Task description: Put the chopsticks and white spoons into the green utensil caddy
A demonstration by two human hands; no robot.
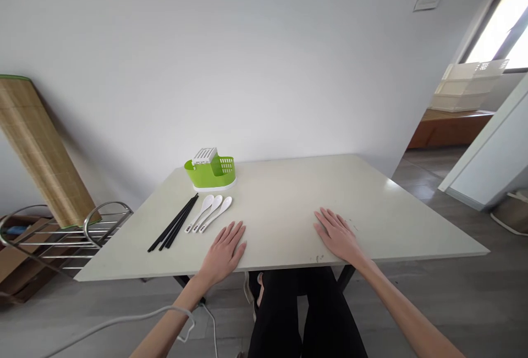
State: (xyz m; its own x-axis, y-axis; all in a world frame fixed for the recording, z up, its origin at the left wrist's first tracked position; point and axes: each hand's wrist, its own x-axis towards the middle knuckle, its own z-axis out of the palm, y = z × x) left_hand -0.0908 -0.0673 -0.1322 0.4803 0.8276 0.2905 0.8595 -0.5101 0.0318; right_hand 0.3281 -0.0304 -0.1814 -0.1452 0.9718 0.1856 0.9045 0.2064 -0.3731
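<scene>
My left hand [224, 251] lies flat on the near edge of the table, holding nothing, its fingers stretched out. My right hand [336, 235] rests palm down farther right, also open and bare. Just beyond my left hand, three white soup spoons [215, 214] lie side by side, bowls pointing away from me. To their left is a bundle of several black chopsticks [175, 224], laid slanting. Behind both stands a green utensil caddy [210, 175] with a white base and a white slotted piece on its left part; its inside is mostly hidden.
The pale table [284, 198] backs onto a white wall. On the left are a metal rack [61, 237] and a leaning rolled bamboo mat [45, 154]. A white cable [124, 318] crosses by my left forearm. Stacked white bins [464, 88] stand far right.
</scene>
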